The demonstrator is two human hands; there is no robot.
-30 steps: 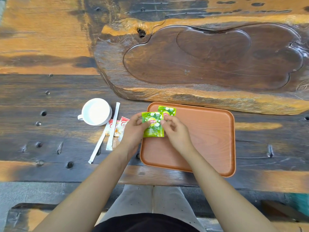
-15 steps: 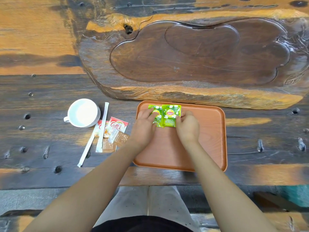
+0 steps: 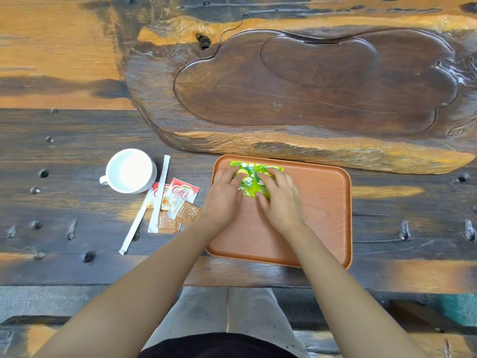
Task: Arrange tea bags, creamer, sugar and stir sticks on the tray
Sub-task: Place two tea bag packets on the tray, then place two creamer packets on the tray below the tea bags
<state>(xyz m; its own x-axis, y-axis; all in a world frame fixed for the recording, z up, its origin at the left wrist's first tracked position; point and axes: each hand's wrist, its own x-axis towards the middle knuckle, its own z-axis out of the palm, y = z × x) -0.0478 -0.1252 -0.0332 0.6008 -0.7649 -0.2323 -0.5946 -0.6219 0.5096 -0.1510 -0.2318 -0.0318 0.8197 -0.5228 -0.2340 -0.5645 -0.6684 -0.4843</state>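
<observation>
Two green tea bags lie side by side in the far left corner of the orange tray [image 3: 322, 215]. My left hand [image 3: 224, 197] rests its fingers flat on the left tea bag [image 3: 248, 186]. My right hand [image 3: 281, 200] rests on the right tea bag [image 3: 259, 177], hiding most of it. On the table left of the tray lie red-and-white creamer sachets [image 3: 184, 191], brown sugar packets [image 3: 189, 213] and two paper-wrapped stir sticks [image 3: 160, 195], overlapping in a small pile.
A white cup [image 3: 130, 170] stands left of the pile. A big carved wooden slab [image 3: 309, 86] lies just behind the tray, close to its far edge. The table's front edge runs just below the tray.
Both hands carried the two tea bags from the tray's near left side to its far left corner and laid them flat side by side. The camera view shifted slightly.
</observation>
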